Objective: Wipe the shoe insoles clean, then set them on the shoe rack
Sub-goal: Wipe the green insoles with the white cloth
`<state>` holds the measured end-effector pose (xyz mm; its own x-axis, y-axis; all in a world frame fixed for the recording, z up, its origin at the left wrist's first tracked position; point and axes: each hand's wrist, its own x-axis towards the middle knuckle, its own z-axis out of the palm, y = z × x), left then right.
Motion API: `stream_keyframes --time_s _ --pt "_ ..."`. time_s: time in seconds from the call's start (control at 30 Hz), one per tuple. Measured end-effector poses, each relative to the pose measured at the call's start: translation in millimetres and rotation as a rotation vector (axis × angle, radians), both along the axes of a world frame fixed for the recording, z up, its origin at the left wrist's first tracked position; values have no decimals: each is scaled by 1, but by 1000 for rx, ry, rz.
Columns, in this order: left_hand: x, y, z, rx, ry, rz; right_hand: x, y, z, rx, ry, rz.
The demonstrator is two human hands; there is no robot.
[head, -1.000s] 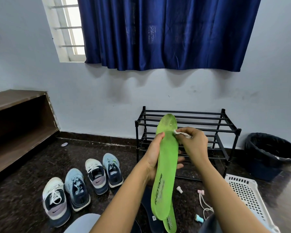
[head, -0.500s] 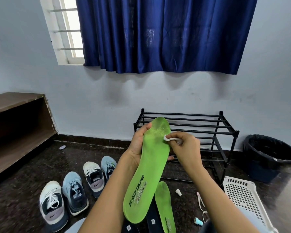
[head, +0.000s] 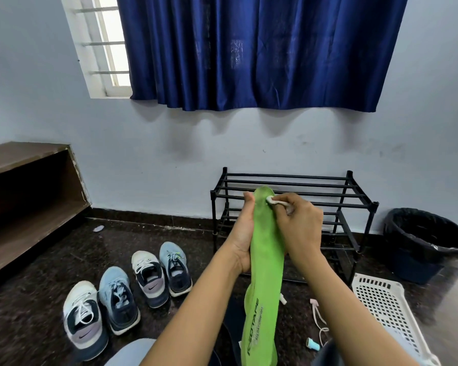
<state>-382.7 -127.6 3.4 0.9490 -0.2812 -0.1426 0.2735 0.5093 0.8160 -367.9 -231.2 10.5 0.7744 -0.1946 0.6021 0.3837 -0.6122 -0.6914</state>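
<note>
I hold a long bright green insole (head: 265,273) upright in front of me. My left hand (head: 242,231) grips it from behind along its left edge, thumb near the toe end. My right hand (head: 299,225) pinches a small white wipe (head: 271,199) and presses it against the toe end of the insole. Behind both hands stands the black metal shoe rack (head: 354,204), its bars bare. A dark insole (head: 232,328) lies on the floor below, mostly hidden by my arm and the green insole.
Two pairs of sneakers (head: 127,294) sit on the dark floor at the left. A white plastic basket (head: 389,310) lies at the right, a black bin (head: 428,239) beyond it. A white cable (head: 319,320) and small caps lie on the floor. A wooden shelf (head: 24,196) lines the left wall.
The insole has swung from a leftward tilt back to nearly upright. My right hand has carried the wipe up to the toe end. A second green insole seen earlier is now hidden.
</note>
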Motion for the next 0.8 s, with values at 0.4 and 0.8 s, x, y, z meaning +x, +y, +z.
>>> stream_keyframes --time_s 0.4,0.8 --pt "-1 -9 -4 67 18 52 0 1 -1 -52 64 21" --pt "-1 -6 0 120 43 73 -11 5 -1 -45 131 151"
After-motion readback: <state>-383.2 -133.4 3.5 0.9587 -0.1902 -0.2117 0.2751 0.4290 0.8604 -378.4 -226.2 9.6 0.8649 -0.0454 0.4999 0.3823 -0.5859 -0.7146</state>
